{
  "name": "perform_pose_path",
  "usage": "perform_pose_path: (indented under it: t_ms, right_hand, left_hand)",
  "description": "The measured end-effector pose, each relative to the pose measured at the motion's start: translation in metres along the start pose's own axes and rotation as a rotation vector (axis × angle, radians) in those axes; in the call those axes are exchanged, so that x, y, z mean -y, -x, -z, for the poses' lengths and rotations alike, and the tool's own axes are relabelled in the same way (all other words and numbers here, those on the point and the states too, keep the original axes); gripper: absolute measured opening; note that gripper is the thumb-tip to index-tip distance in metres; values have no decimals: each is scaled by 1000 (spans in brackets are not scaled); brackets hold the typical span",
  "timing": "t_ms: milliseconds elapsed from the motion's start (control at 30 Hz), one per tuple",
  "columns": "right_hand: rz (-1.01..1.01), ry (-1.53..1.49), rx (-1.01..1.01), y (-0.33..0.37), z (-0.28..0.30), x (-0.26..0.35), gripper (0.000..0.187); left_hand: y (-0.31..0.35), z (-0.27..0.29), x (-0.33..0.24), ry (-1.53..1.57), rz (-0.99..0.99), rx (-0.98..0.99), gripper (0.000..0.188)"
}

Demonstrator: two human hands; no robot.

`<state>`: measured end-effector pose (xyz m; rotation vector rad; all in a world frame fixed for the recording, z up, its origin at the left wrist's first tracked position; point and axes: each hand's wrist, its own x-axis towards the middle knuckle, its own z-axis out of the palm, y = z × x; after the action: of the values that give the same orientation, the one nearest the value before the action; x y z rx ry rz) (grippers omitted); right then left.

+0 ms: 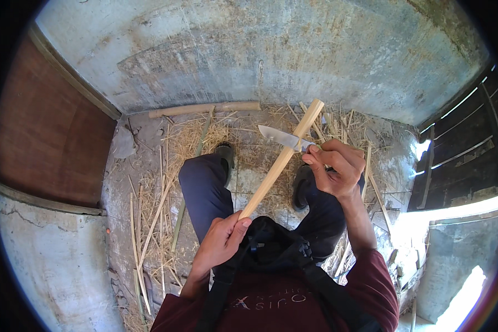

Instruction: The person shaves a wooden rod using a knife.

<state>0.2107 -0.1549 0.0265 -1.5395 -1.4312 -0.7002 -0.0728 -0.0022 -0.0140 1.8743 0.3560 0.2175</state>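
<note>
Left hand: the left hand [221, 240], at lower centre of the frame, is closed around the lower end of the bamboo strip.
Right hand: the right hand [340, 166], right of centre, is gripping the knife by its handle, fingers bent.
Bamboo strip: the pale bamboo strip [271, 180] slants from lower centre to upper right of centre, held up off the floor [254, 202].
Knife: the knife [278, 135] lies crosswise at the strip's upper part, tip toward the upper left; I cannot tell how deep the edge sits.
Shavings: straw-coloured shavings [196, 138] litter the floor on both sides of the legs.
Pole: a round pole [205, 109] lies along the foot of the stained wall [249, 50], upper centre.
Worker: seen from here, dark trousers [205, 185], dark boots [225, 160] and a maroon shirt [271, 310].
Left side: a brown panel [50, 127], upper left.
</note>
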Motion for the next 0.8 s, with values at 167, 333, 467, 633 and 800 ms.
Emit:
perform_pose_path:
  t_ms: [167, 333, 467, 633, 800]
  right_hand:
    - [35, -29, -44, -1, -6, -1, 20]
    - [30, 6, -64, 2, -7, -6, 21]
    - [70, 39, -46, 4, -4, -10, 23]
    - [79, 106, -88, 4, -7, -14, 20]
    - [-551, 241, -259, 10, 41, -106, 20]
  left_hand:
    - [-1, 1, 2, -23, -16, 43, 29]
    - [0, 2, -1, -13, -13, 31, 31]
    - [2, 1, -3, 0, 1, 45, 31]
    - [4, 4, -1, -11, 20, 44, 32]
    - [26, 17, 6, -33, 71, 70, 33]
